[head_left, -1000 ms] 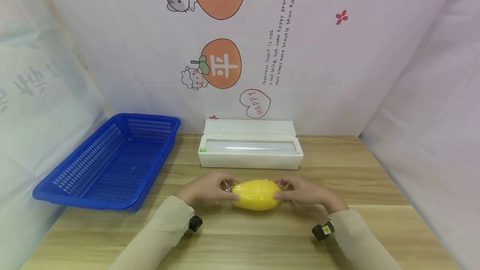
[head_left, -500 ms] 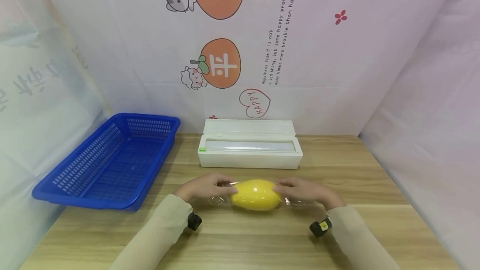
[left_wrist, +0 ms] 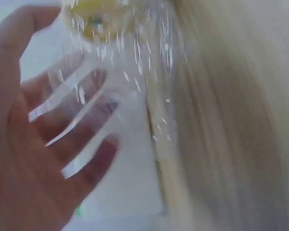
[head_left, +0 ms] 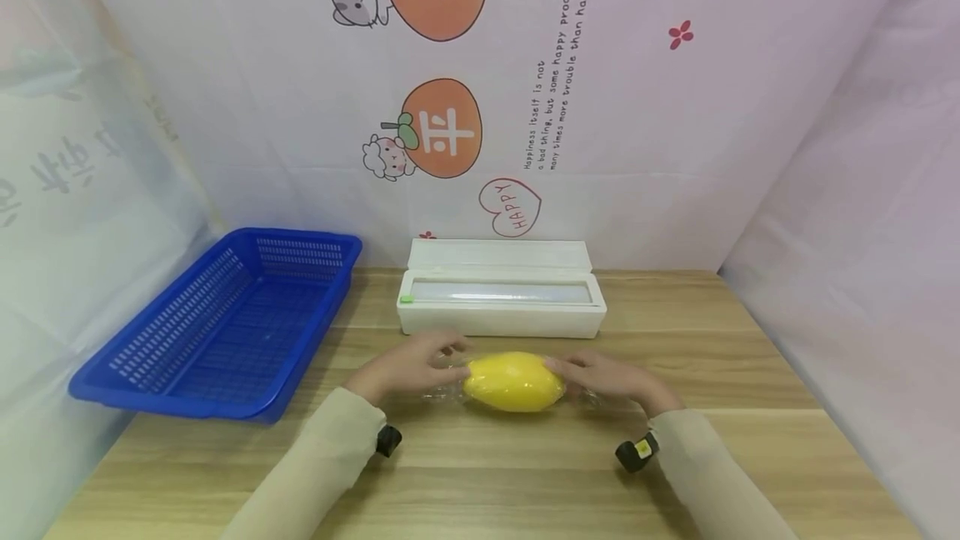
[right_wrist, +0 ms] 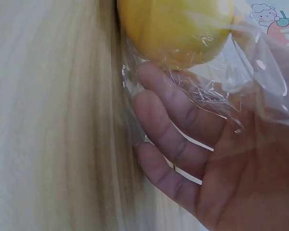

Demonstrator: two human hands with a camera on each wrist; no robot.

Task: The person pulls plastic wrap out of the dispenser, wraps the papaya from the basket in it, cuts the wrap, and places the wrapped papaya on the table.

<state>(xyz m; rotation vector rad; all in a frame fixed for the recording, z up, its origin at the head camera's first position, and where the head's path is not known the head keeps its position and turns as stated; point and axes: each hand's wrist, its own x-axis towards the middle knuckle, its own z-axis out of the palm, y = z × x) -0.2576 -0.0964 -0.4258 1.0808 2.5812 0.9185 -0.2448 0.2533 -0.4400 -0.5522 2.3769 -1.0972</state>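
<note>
A glossy yellow oval fruit [head_left: 513, 382] lies crosswise between both hands, wrapped in clear cling film [right_wrist: 269, 96] that trails loose past its two ends. My left hand [head_left: 408, 367] holds the left end, thumb tip on the fruit; the left wrist view has its other fingers spread behind the film. At the opposite end, my right hand [head_left: 611, 377] holds the fruit with its thumb side on top. Loosely curled right fingers [right_wrist: 156, 108] sit under the film in the right wrist view. A greenish spot marks the fruit's left end in the left wrist view.
Behind the fruit stands a white cling film dispenser [head_left: 502, 319], its lid raised and a green slider at its left end. A blue mesh basket [head_left: 300, 357] sits at the left of the wooden table [head_left: 510, 482]. Printed white cloth [head_left: 622, 190] encloses the back and sides.
The fruit has turned between the hands and shifted slightly toward the dispenser. The left hand's fingers have lifted a little, and the film's loose ends have spread outward since one second ago.
</note>
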